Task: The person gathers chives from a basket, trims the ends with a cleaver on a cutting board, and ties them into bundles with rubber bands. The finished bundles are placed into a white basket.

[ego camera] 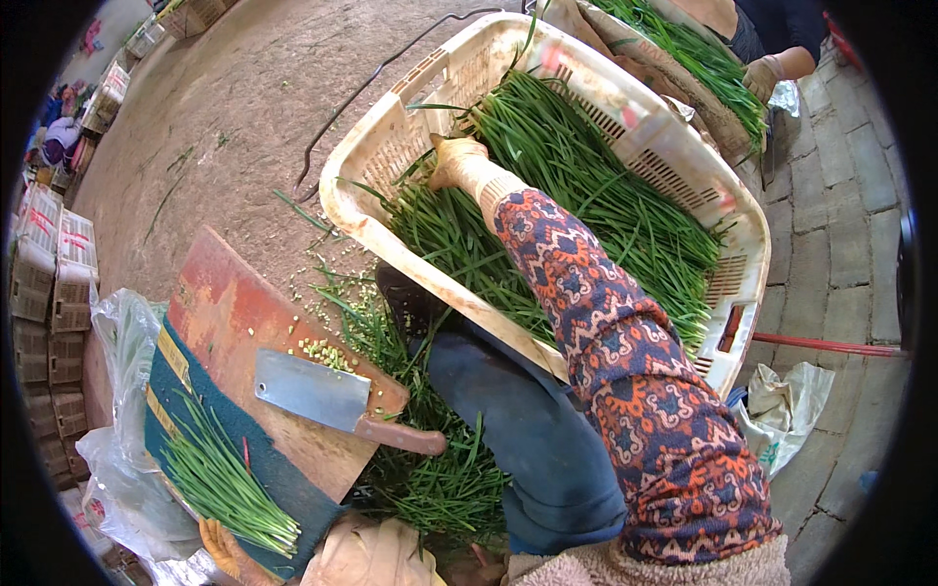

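Note:
My right hand [458, 161], in a tan glove, reaches into a white plastic crate [432, 289]. Its fingers touch the cut ends of the garlic chives [586, 168] piled there; whether they grip any is hidden. My left hand [223, 549], gloved too, is at the lower left beside a bundle of chives [227, 476], partly cut off by the view's edge. That bundle rests on a dark teal cloth [278, 483] over a reddish-brown board [227, 286]. A cleaver [315, 388] with a wooden handle lies flat on the board, next to chopped stalk ends [326, 354].
Loose green trimmings [440, 491] cover the ground between board and my leg [527, 432]. Clear plastic bags [124, 498] hang left of the board. Stacked crates [55, 256] line the far left. A co-worker's gloved hand [763, 77] rests on other chives [689, 51] at upper right.

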A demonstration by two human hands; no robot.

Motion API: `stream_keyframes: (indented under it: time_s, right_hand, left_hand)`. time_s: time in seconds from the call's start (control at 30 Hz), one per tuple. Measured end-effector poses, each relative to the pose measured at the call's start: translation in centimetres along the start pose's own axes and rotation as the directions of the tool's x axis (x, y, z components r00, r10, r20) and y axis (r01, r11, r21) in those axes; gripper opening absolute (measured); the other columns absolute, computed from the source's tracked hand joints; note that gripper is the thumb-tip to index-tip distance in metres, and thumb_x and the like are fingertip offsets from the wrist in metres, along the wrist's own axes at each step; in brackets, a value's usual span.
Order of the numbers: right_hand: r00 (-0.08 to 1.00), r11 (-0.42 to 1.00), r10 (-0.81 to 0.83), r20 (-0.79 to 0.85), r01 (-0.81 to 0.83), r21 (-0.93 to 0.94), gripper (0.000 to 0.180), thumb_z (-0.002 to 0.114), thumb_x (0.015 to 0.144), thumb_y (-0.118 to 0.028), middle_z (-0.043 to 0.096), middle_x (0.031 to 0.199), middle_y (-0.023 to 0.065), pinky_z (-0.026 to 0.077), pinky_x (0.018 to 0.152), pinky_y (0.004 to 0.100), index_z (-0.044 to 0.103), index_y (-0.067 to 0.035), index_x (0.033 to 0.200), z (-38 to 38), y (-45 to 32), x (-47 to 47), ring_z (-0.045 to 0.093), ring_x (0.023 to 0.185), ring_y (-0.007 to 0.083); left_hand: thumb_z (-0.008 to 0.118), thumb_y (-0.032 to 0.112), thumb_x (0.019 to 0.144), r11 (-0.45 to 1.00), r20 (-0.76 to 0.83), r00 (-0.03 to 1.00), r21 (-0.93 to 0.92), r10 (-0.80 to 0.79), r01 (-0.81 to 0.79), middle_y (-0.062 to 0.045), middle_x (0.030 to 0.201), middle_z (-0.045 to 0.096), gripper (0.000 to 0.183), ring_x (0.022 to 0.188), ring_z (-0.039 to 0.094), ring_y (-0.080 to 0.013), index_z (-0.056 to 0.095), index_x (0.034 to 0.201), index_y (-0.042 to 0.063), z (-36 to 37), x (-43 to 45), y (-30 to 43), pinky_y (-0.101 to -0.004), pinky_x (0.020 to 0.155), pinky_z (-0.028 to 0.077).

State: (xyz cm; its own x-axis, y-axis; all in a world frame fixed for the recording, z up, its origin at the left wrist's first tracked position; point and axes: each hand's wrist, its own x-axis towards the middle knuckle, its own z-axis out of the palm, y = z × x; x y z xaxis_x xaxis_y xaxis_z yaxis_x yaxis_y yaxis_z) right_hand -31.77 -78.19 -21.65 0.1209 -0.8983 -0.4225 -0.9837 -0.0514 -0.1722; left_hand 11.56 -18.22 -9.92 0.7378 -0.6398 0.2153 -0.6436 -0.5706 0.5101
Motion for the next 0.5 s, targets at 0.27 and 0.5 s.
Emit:
stream_keyframes:
  time_s: [0.27,0.5]
  right_hand:
    - [0.849,0.650,-0.264,-0.458,0.507,0.566,0.065,0.074,0.065,-0.020,0.066,0.105,0.0114,0.050,0.085,0.0318,0.055,-0.012,0.127,1.0,6.6,-7.4,0.063,0.092,0.0226]
    - [0.715,0.472,-0.185,-0.674,0.666,0.577,0.077,0.078,0.061,-0.011,0.061,0.098,0.0072,0.046,0.090,0.0320,0.051,-0.010,0.133,2.2,12.0,-18.9,0.058,0.094,0.0195]
  left_hand:
    - [0.060,0.010,0.092,0.999,-0.058,0.998,-0.047,-0.030,0.027,-0.018,0.117,0.063,0.038,0.104,0.063,-0.0247,0.052,0.127,-0.005,0.5,0.8,-1.2,-0.0335,0.093,0.049]
    - [0.053,0.008,0.094,0.889,0.207,0.969,-0.458,0.137,-0.028,-0.010,0.118,0.060,0.029,0.113,0.054,-0.0202,0.058,0.120,-0.002,10.9,-0.2,18.0,-0.0335,0.103,0.038]
